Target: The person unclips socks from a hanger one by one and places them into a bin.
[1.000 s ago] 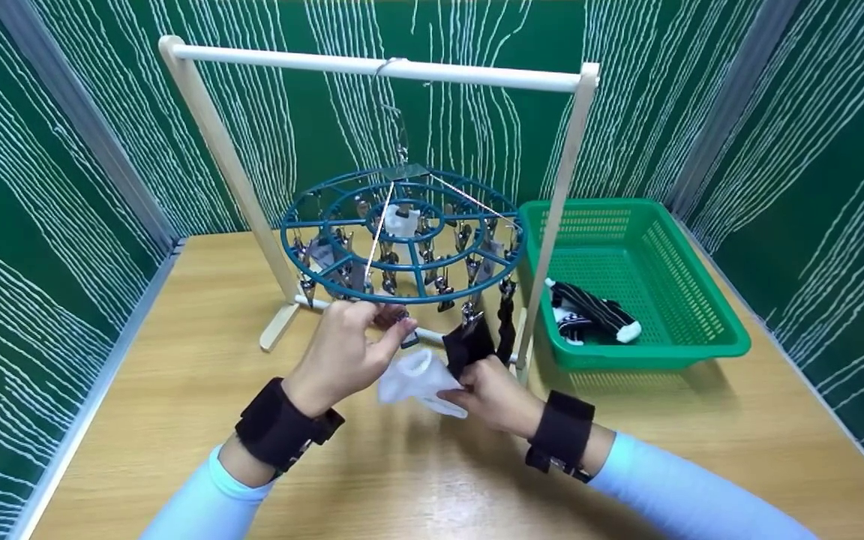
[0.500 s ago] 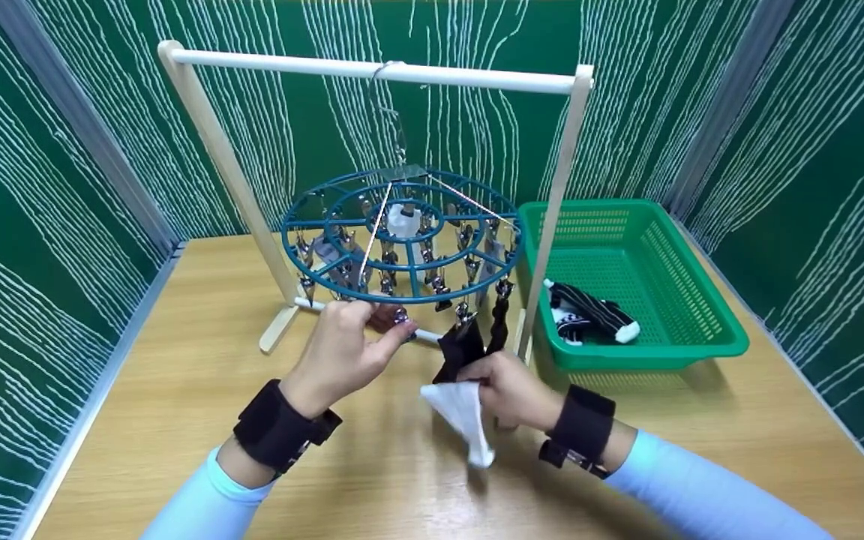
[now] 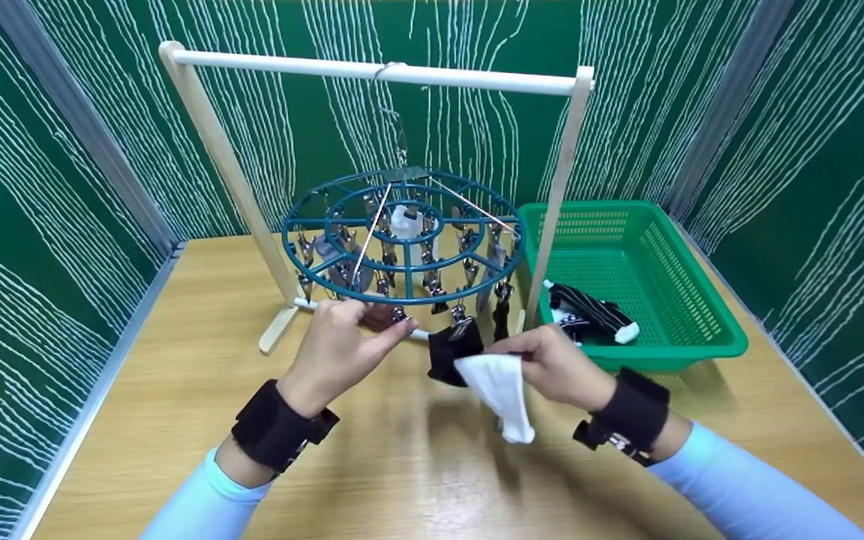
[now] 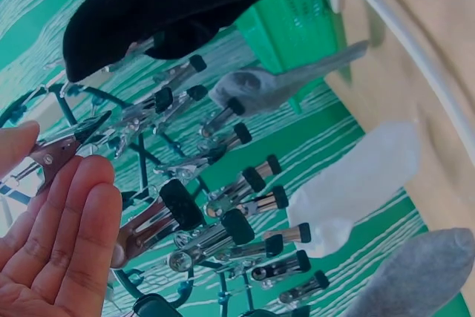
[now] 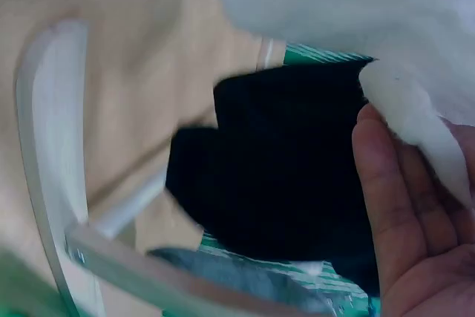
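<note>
My left hand (image 3: 334,352) pinches a metal clip (image 4: 59,150) at the front of the round blue hanger (image 3: 409,298); the clip's rubber tips show nothing between them in the left wrist view. To its right, my right hand (image 3: 561,367) holds a white sock (image 3: 498,386), which hangs down from the fingers. A black sock (image 3: 453,352) dangles from a neighbouring clip, just left of that hand. In the left wrist view, another white sock (image 4: 356,183) and a grey sock (image 4: 419,276) hang beyond several clips.
The hanger hooks over the bar (image 3: 477,77) of a wooden stand. A green basket (image 3: 702,330) stands right of it, with black-and-white striped socks (image 3: 597,307) inside. The stand's right post (image 3: 558,195) rises behind my right hand.
My right hand has moved right, away from the left hand's clip, carrying the white sock, which now hangs lower. The black sock has swung slightly left. My left hand stays on its clip.
</note>
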### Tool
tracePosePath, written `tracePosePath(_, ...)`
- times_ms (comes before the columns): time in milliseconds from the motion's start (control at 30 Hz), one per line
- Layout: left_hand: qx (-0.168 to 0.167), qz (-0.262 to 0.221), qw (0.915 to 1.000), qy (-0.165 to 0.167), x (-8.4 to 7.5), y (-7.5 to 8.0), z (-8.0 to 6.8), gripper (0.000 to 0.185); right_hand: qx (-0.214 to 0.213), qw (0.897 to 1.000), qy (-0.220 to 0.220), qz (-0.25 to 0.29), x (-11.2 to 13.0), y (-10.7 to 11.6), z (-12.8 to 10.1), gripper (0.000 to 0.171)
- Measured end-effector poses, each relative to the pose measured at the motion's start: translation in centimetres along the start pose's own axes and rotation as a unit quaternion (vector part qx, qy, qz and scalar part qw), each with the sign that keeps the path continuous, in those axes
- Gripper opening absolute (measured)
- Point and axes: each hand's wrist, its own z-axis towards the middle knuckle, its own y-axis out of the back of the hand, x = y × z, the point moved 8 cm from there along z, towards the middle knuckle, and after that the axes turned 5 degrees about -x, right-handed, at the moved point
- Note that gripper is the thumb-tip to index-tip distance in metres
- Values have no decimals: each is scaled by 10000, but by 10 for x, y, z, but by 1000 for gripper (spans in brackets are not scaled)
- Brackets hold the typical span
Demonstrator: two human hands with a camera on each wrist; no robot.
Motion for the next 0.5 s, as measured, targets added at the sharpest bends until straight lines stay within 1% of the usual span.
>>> tracePosePath(100,-5,-26,10000,38,0,0,1,13,-137,9998,150,-78,4,16,-1,22)
tracePosePath(233,-19,-22,10000,59,1,0,1,14,-335,9991,241,41,11,38,-1,22)
tracePosePath(333,-30,-43,9999,98,1,0,0,14,-557,9978,350,86,16,58,-1,21)
tracePosePath(433,-47,-81,9999,126,3,0,0,13,-851,9949,537,-17,21,78,0,19)
tracePosePath(500,-57,-95,9999,125,3,0,0,13,-1021,9930,584,-122,23,92,0,19)
